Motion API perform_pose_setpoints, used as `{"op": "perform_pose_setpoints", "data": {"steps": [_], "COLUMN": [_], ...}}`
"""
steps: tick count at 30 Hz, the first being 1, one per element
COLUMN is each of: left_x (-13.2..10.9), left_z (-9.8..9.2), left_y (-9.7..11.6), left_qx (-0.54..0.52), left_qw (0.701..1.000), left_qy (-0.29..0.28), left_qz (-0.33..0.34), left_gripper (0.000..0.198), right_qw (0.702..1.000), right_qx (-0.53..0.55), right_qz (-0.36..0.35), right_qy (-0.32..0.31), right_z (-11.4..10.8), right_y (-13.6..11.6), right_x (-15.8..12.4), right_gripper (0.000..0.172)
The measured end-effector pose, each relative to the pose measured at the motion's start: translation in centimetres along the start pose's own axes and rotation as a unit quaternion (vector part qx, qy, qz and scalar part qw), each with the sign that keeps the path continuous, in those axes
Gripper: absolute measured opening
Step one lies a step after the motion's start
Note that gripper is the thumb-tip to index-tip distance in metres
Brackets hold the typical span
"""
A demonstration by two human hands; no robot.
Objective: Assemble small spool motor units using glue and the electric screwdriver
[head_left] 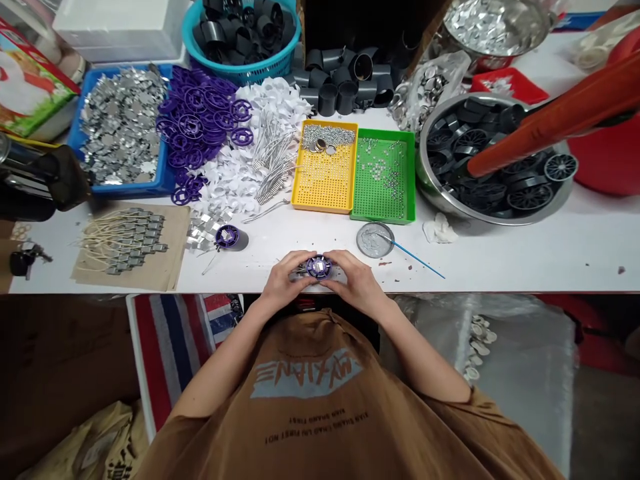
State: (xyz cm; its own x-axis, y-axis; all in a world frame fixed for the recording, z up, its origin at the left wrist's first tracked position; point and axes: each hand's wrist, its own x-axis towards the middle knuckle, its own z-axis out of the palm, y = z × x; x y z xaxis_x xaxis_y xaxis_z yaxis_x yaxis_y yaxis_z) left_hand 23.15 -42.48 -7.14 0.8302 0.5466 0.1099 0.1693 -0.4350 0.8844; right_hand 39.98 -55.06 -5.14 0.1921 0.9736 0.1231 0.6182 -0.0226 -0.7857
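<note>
My left hand (287,279) and my right hand (356,279) grip a small round part with a purple ring (319,267) from both sides, close to the table's front edge. A pale metal piece sits in the middle of its ring, and thin wires stick out on the left. Fingers and thumbs of both hands are closed round it. Left of my hands a dark cylinder with a similar purple ring (228,236) lies on the table. To the right are a round dish of grey paste (375,240) and a thin blue stick (417,259) resting on its rim.
Behind my hands stand a yellow tray (325,190) and a green tray (370,211) with small metal parts. Purple rings (200,113) and white pieces (225,180) are heaped left. A steel bowl (425,167) of black wheels stands right, under an orange bar (550,123). Wired parts (133,240) lie on cardboard.
</note>
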Motion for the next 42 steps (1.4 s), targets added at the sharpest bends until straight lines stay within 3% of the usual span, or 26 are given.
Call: {"op": "perform_pose_setpoints", "data": {"steps": [3, 14, 30, 34, 36, 38, 39, 40, 41, 42], "left_x": [0.0, 0.2, 0.2, 0.8, 0.9, 0.8, 0.7, 0.5, 0.4, 0.5], "left_z": [0.0, -0.3, 0.9, 0.4, 0.0, -0.3, -0.2, 0.0, 0.3, 0.6], "left_y": [-0.2, -0.5, -1.1, -1.4, -1.2, -0.8, -0.6, -0.5, -0.5, -0.5], "left_qx": [-0.006, -0.061, -0.145, -0.142, -0.106, -0.054, -0.027, -0.002, 0.021, 0.039], "left_qw": [1.0, 0.998, 0.986, 0.988, 0.993, 0.997, 0.999, 0.999, 0.999, 0.999], "left_qy": [-0.002, -0.026, 0.015, -0.012, -0.04, -0.052, -0.047, -0.036, -0.023, -0.013], "left_qz": [-0.009, -0.019, -0.08, -0.061, -0.039, -0.007, 0.004, 0.009, 0.008, 0.006], "left_gripper": [0.045, 0.044, 0.041, 0.04, 0.039, 0.043, 0.049, 0.057, 0.066, 0.07], "right_qw": [1.0, 0.999, 0.998, 0.998, 0.999, 0.998, 0.991, 0.968, 0.927, 0.886], "right_qx": [0.005, -0.019, 0.016, 0.011, 0.001, 0.001, 0.002, -0.014, -0.033, -0.055], "right_qz": [0.002, 0.001, 0.052, 0.055, 0.032, 0.007, 0.003, 0.004, -0.007, -0.014], "right_qy": [-0.001, 0.051, 0.018, 0.01, 0.008, 0.068, 0.133, 0.249, 0.374, 0.46], "right_z": [0.0, 1.1, 1.1, 1.6, 0.2, -3.2, -5.5, -8.2, -10.9, -13.6], "right_y": [-0.1, 0.4, 1.2, 0.6, 0.0, -0.1, 0.1, 0.5, 1.1, 1.8], "right_x": [0.1, -0.4, 0.1, 0.2, 0.1, -0.2, -0.4, -0.5, -0.4, -0.1], "right_gripper": [0.057, 0.046, 0.051, 0.048, 0.045, 0.044, 0.046, 0.048, 0.056, 0.068]}}
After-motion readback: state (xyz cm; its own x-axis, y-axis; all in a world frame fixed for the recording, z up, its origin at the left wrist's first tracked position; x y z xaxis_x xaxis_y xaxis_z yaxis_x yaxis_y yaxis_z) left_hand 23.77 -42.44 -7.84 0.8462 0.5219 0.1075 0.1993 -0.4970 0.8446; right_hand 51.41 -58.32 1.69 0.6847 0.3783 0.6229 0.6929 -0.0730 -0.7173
